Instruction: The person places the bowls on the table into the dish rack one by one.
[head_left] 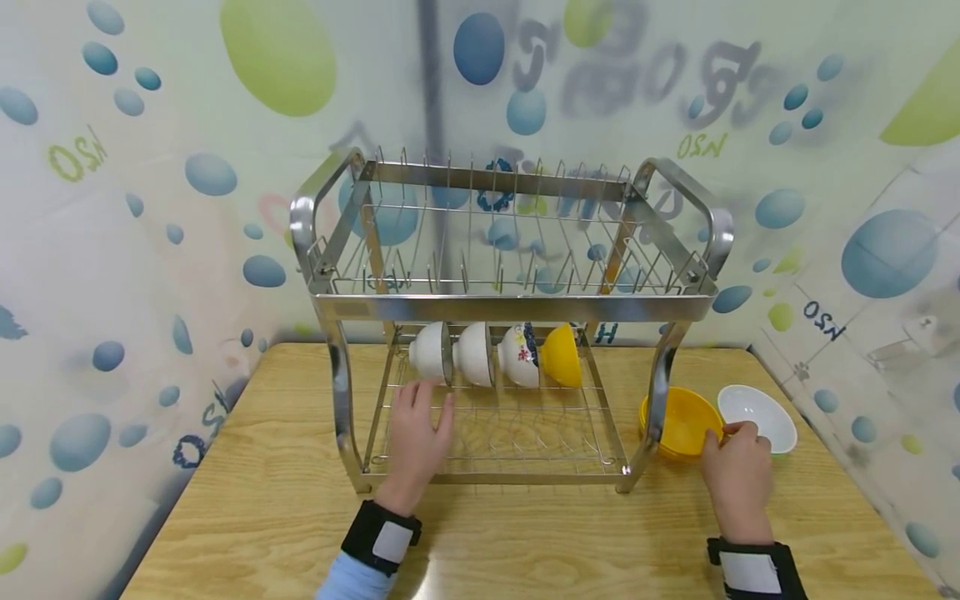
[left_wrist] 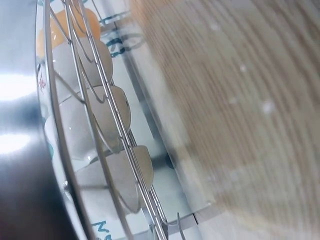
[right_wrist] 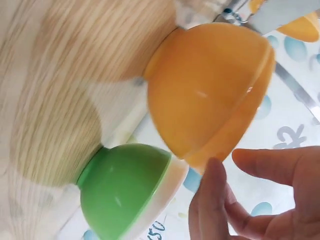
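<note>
A two-tier metal dish rack point(head_left: 517, 308) stands on the table. On its lower tier several bowls stand on edge in a row: a plain white bowl point(head_left: 431, 352) at the left, another white bowl point(head_left: 474, 354), a flower-patterned bowl point(head_left: 519, 356) and a yellow bowl point(head_left: 562, 356). My left hand point(head_left: 417, 433) reaches over the lower tier's front left, fingers spread, fingertips close below the leftmost bowl. Right of the rack, my right hand point(head_left: 738, 471) pinches the rim of a yellow bowl point(right_wrist: 210, 85) with thumb and fingers. That bowl sits upright.
A bowl with a white inside and green outside point(right_wrist: 125, 185) stands beside the yellow one, at the back right. The rack's upper tier point(head_left: 465, 283) carries upright wire dividers. Wooden tabletop point(head_left: 540, 542) extends in front of the rack. Patterned curtain point(head_left: 150, 250) surrounds the table.
</note>
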